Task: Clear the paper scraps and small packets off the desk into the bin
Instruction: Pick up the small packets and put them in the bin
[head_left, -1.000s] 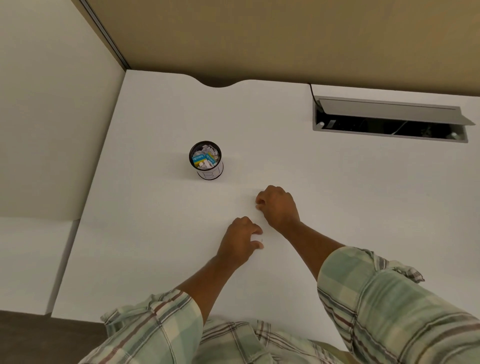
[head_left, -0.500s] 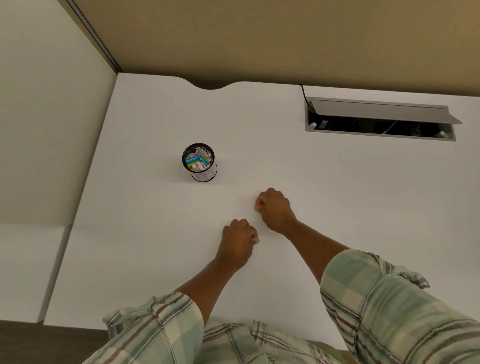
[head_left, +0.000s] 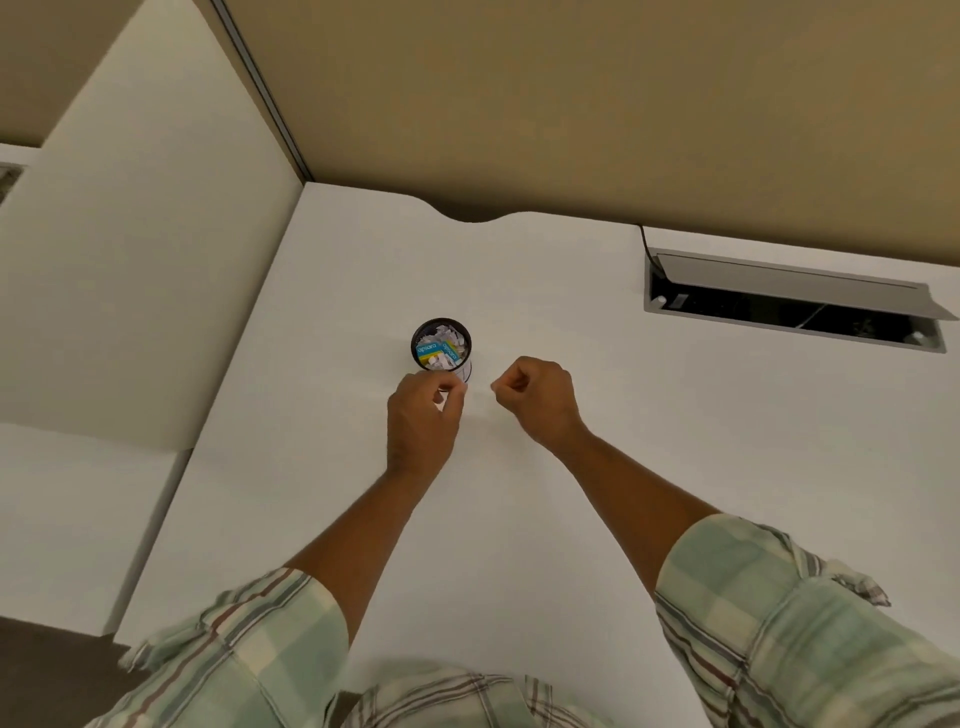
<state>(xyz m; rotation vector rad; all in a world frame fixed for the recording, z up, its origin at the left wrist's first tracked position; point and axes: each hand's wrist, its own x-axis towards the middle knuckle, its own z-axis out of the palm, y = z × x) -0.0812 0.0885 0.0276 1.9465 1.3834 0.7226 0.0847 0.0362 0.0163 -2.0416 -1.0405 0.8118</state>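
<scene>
A small black mesh bin (head_left: 414, 349) stands on the white desk (head_left: 597, 545), filled with crumpled white paper and a blue and yellow packet (head_left: 441, 351). My left hand (head_left: 423, 421) hovers just in front of the bin, its fingers pinched on a small white paper scrap (head_left: 442, 404). My right hand (head_left: 537, 397) is level with it, a little to the right of the bin. It is closed in a fist, and a tiny white scrap tip (head_left: 493, 386) shows at the thumb and forefinger.
An open grey cable hatch (head_left: 779, 291) with a black cable sits in the desk at the back right. A white partition (head_left: 145, 286) borders the desk on the left and a tan wall (head_left: 571, 104) rises behind it. My plaid sleeves fill the lower edge.
Both hands lifted off the desk and moved forward to the bin, the left one up to its near side. The view shifted, so the bin now sits closer to the middle.
</scene>
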